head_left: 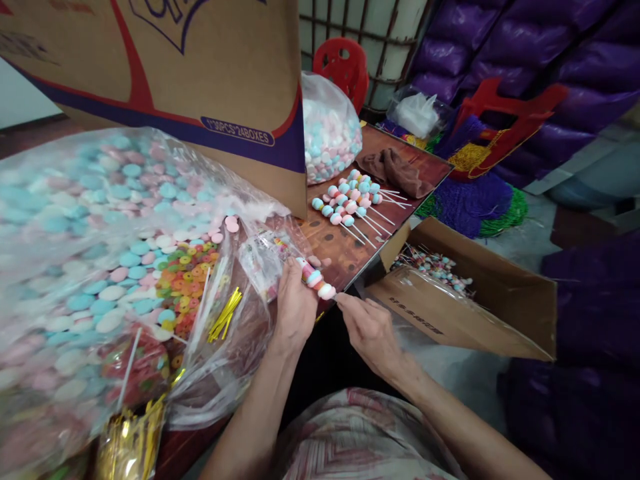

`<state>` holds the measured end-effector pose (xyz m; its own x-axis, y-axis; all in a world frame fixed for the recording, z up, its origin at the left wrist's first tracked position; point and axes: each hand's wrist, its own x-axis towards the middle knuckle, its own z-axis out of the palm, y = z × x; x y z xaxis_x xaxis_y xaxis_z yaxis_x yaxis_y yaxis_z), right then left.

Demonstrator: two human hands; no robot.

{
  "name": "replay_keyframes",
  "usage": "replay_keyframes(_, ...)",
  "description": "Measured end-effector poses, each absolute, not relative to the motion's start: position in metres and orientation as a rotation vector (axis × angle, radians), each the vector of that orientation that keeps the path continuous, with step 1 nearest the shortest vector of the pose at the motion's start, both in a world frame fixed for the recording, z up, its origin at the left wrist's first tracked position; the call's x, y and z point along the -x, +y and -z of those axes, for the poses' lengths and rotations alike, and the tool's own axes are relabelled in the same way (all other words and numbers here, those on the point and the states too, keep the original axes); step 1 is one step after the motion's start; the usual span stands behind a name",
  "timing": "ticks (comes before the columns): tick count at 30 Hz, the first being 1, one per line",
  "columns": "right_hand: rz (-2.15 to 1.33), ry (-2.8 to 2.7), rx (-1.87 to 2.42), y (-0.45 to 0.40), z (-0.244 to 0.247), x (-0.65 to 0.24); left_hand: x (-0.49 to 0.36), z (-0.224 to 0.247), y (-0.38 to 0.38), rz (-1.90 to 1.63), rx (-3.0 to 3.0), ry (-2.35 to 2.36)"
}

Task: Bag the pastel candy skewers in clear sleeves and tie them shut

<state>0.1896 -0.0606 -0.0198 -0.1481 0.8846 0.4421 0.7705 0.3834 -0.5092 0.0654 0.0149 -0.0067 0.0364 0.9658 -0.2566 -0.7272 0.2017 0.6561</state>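
My left hand (295, 303) is closed around a marshmallow skewer (315, 279) of pink, white, blue and orange pieces, with what looks like a printed clear wrapper over its upper end. At the skewer's lower end, the fingers of my right hand (367, 327) are pinched together; the stick there is mostly hidden. Printed clear wrappers (265, 257) lie just left of my left hand. Gold twist ties (226, 313) rest on the plastic nearby. Finished-looking skewers (350, 197) with white sticks lie in rows farther back on the table.
On the left spreads a big clear bag of marshmallows (133, 260), with ring gummies (187, 280) beside them. A tall carton (200, 87) stands behind it. Right of the table (335, 243) is an open cardboard box (495, 300) holding many small skewers. A brown cloth (395, 172) lies at the back.
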Motion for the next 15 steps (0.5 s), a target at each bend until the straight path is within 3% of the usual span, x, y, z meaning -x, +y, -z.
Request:
replay_keyframes(3, -0.050, -2.067, 1.428, -0.058, 0.023, -0.188, -0.065, 0.009, 0.014, -1.303, -0.427, 0.770)
replay_keyframes(5, -0.182, -2.023, 1.421, -0.058, 0.020, -0.188, -0.064, 0.009, 0.014, -1.282, -0.410, 0.771)
replay_keyframes(15, -1.836, -0.691, 0.960, -0.054, 0.000, -0.185, -0.059, -0.001, 0.013, -1.236, -0.335, 0.664)
